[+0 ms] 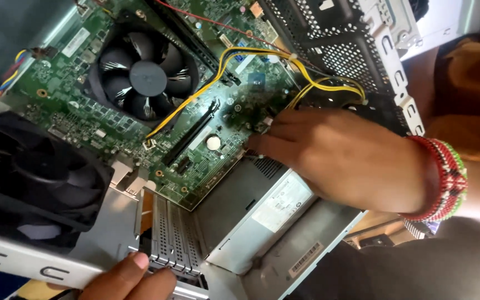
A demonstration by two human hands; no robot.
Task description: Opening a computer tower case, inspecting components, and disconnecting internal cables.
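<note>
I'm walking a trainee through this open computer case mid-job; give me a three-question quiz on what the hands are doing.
1. True or false: the right hand has its fingertips on the green motherboard.
2. Where does the left hand rest? A) on the cooler fan B) on the case's metal edge C) on the yellow cables
3. Fill in: the silver power supply lies beneath the ____ hand.

Key: 1 true; 2 B; 3 right.
</note>
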